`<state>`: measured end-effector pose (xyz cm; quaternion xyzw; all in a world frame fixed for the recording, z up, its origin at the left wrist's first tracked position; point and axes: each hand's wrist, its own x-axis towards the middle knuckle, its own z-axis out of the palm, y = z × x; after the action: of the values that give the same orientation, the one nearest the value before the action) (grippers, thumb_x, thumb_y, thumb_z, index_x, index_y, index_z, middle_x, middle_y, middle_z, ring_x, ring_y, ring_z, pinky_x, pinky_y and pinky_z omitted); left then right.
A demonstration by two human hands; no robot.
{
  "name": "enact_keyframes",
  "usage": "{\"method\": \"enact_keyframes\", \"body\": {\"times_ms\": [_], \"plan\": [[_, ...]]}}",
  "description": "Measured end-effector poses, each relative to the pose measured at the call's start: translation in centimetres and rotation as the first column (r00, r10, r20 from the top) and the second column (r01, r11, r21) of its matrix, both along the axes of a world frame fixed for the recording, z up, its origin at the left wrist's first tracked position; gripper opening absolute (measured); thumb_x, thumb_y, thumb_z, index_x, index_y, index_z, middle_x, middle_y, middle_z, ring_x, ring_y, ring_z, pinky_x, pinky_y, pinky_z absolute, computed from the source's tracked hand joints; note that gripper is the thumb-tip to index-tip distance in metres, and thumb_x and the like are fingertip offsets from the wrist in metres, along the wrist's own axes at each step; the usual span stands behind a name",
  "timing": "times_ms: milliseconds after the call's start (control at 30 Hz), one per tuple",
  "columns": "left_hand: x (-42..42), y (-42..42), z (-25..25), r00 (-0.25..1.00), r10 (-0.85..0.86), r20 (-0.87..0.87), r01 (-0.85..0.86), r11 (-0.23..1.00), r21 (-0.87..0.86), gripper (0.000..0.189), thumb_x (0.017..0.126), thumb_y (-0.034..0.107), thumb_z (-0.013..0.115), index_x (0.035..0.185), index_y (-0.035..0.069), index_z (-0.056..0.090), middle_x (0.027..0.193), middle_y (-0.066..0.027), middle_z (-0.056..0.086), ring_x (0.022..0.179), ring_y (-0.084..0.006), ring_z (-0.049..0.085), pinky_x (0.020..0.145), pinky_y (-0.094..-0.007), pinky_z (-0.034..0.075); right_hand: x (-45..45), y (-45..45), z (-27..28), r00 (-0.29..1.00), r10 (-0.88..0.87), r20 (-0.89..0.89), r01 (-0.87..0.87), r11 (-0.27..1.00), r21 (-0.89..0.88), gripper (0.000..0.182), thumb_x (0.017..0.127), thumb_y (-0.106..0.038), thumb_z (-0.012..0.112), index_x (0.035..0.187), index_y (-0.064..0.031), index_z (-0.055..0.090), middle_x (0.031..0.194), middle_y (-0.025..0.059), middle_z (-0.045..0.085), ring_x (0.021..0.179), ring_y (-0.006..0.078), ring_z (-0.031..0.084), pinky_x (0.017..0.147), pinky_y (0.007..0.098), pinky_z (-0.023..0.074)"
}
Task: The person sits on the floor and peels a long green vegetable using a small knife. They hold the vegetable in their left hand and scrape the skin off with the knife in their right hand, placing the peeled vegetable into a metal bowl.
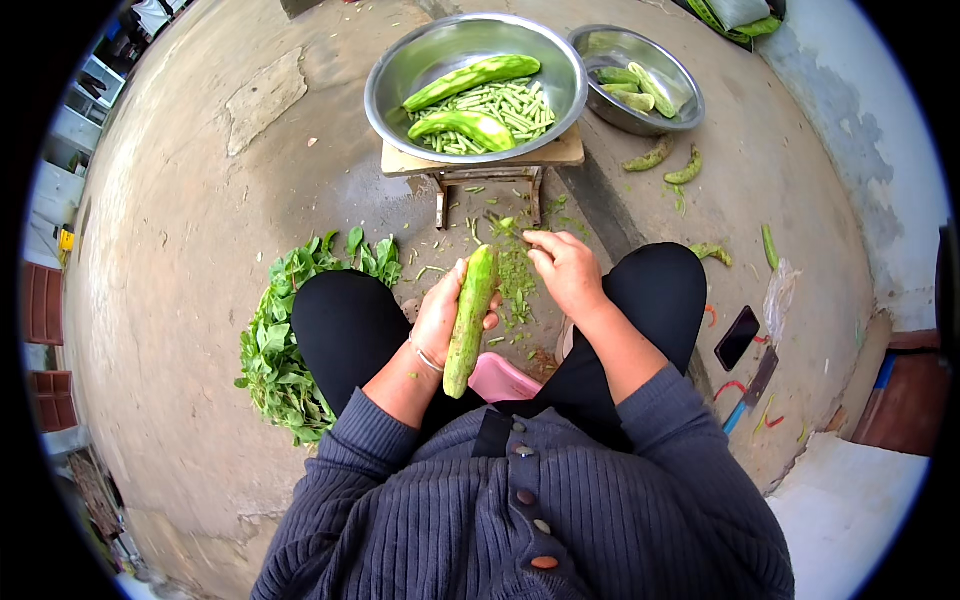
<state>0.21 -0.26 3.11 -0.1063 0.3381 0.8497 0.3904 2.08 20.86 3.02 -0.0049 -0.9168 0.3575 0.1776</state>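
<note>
My left hand [437,313] grips a long green gourd [470,330] around its middle. The gourd points away from me; its far end is pale and peeled, while its near end keeps a darker, mottled skin. In my right hand [564,271] is a small peeling tool [513,231], partly covered by my fingers, with a bit of green at its tip. The tool is apart from the gourd, just beyond its far end. Green peelings [516,281] lie scattered on the ground below. Ahead, a large steel basin [384,90] holds two peeled gourds [474,79] and cut green beans [525,109].
The basin rests on a low wooden-topped stand [405,163]. Beside it, a smaller steel basin [694,112] contains several gourds. Leafy greens [277,345] lie by my left knee. Unpeeled gourds [682,166], a phone [737,337] and a plastic bag [780,300] are on the concrete at right.
</note>
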Motion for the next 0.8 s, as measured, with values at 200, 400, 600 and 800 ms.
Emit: {"method": "enact_keyframes", "body": {"times_ms": [200,400,600,800], "plan": [[-0.1,0.2,-0.3,0.999,0.031,0.013,-0.03,0.999,-0.04,0.049,0.105,0.047,0.047,0.133,0.007,0.055,0.107,-0.0067,0.059,0.083,-0.0192,0.053,0.06,-0.029,0.047,0.9,-0.9,1.1,0.984,0.135,-0.114,-0.15,0.98,-0.133,0.027,0.085,-0.009,0.073,0.111,-0.0142,0.073,0.097,0.0069,0.07,0.088,0.0286,0.069,0.077,0.0386,0.0562],[0.0,0.1,-0.2,1.0,0.01,-0.011,-0.01,0.999,-0.04,0.043,0.106,0.045,0.045,0.127,0.01,0.056,0.107,-0.0077,0.06,0.082,-0.0197,0.055,0.059,-0.0296,0.048,0.7,-1.3,0.8,0.975,0.195,-0.11,-0.193,0.981,0.03,0.027,0.084,-0.011,0.074,0.111,-0.0162,0.073,0.098,0.0063,0.071,0.089,0.028,0.068,0.077,0.0394,0.0559],[0.1,0.1,1.0,0.997,-0.019,-0.075,0.022,0.999,0.04,0.046,0.107,0.046,0.043,0.137,0.011,0.052,0.11,-0.0098,0.061,0.083,-0.0201,0.059,0.059,-0.0296,0.051,-0.3,1.0,-0.4,0.985,-0.055,0.165,0.088,0.977,-0.196,0.029,0.088,-0.01,0.071,0.116,-0.01,0.072,0.102,0.0115,0.071,0.09,0.028,0.07,0.079,0.0371,0.0554],[-0.4,-0.3,-0.6,0.976,-0.006,-0.216,-0.004,0.999,-0.049,0.054,0.105,0.05,0.048,0.138,0.007,0.05,0.117,-0.0118,0.063,0.085,-0.0186,0.063,0.063,-0.0296,0.056,0.4,-0.9,1.9,0.96,0.125,-0.25,-0.137,0.99,-0.031,0.028,0.083,-0.006,0.074,0.11,-0.0111,0.073,0.098,0.0084,0.07,0.088,0.0267,0.069,0.076,0.0367,0.0554]]}}
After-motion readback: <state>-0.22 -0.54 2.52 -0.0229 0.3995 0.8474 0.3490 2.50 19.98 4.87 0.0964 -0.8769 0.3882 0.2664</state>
